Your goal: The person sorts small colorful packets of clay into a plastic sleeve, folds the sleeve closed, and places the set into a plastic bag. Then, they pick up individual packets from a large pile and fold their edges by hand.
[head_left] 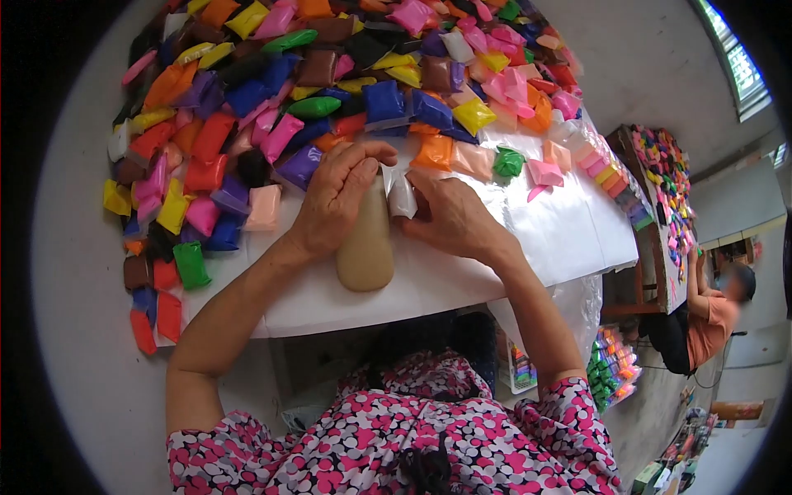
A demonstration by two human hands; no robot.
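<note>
My left hand (338, 194) rests on top of a long beige lump of soft clay (365, 247) that lies on the white table (561, 239), its fingers curled over the far end. My right hand (450, 216) is beside the lump on the right, fingers pinching a small clear plastic bag (402, 196) against it. Just beyond my hands lie several small filled packets, among them an orange packet (434, 152), a purple packet (299, 166) and a green packet (509, 162).
A big heap of coloured clay packets (330, 66) covers the far and left part of the table. At the right, another person (709, 318) in an orange shirt sits at a second table (664, 177) loaded with packets. Crates of packets (610, 363) stand on the floor.
</note>
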